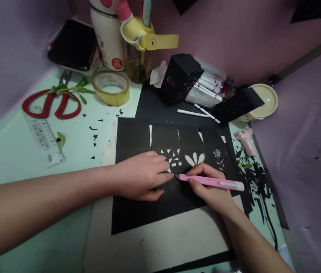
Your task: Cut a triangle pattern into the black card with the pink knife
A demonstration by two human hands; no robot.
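A sheet of black card (133, 218) lies on a pale board (115, 250), with small angular holes, petal shapes and flower outlines cut or drawn in it. My left hand (143, 176) rests flat on the card, its fingers stretched to the right and partly over the angular holes. In my right hand (213, 189) is a pink craft knife (206, 180), held like a pen. Its tip meets the card just beside my left fingertips. White petal openings (195, 158) show above my right hand.
Red-handled scissors (45, 110), a clear ruler (45, 140) and a tape roll (111, 89) lie at the left. Bottles (107, 41), a black card box (180, 77) and markers (208, 89) stand at the back. Black scraps (258, 182) and a small pink tool (246, 141) lie right.
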